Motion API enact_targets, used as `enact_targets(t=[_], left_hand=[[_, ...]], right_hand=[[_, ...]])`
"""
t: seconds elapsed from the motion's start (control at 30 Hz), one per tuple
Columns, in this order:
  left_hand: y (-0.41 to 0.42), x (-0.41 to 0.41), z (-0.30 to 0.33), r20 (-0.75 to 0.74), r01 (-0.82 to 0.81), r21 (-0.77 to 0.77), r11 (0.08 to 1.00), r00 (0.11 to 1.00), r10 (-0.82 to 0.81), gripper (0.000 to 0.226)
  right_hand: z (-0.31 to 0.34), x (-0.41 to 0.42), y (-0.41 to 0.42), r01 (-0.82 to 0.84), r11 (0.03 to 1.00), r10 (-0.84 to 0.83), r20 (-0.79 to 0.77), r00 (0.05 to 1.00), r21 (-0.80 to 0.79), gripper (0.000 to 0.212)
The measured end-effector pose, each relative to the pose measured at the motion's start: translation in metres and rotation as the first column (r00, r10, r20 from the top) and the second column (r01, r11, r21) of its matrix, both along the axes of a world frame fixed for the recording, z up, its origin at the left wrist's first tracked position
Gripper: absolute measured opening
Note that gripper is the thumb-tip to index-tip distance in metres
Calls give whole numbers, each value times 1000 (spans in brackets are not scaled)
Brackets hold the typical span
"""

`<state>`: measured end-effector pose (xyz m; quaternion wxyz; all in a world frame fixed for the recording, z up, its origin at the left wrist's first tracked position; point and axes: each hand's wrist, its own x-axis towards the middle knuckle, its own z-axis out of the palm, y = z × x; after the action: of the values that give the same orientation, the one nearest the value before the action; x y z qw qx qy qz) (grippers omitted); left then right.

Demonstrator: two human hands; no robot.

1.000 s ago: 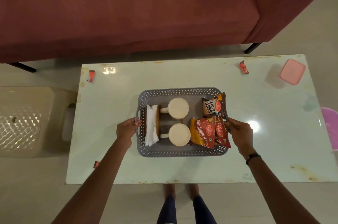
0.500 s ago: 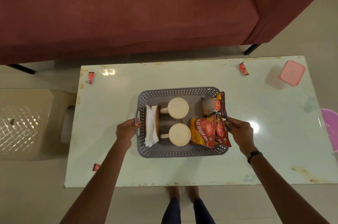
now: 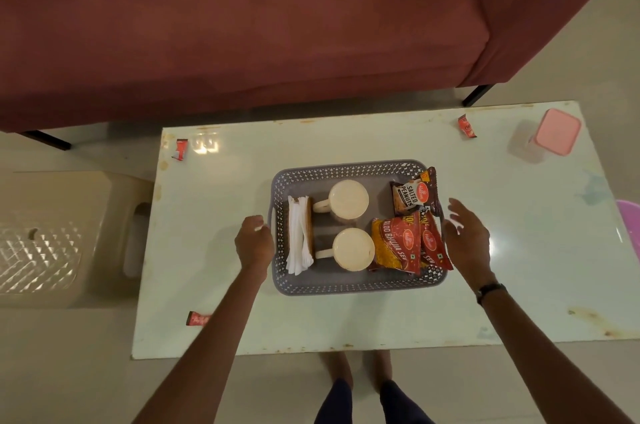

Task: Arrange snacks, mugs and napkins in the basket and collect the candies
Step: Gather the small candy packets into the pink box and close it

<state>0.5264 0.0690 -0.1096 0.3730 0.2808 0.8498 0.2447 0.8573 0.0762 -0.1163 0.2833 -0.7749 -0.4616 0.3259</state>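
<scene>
Basket (image 3: 346, 287) packed; three candies (image 3: 466, 126) uncollected at frame edges; left hand (image 3: 254, 243) gripping basket handle, right hand (image 3: 465, 238) released.

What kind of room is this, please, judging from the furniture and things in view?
Probably a home living room. A dark red sofa stands behind a low glass-topped table, which carries a grey basket of mugs, napkins and snack packets, as if set for guests.

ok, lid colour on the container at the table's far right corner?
Pink. The lid sits on a clear container body, best seen in the head view, the only one.
</scene>
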Motion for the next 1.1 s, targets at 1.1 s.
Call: enact_targets(t=[1.1], left_hand=[[139,448,-15,311,472,298,830,773,-552,41]], right_hand=[[-38,265,170,-129,992,119,366,923,3,65]])
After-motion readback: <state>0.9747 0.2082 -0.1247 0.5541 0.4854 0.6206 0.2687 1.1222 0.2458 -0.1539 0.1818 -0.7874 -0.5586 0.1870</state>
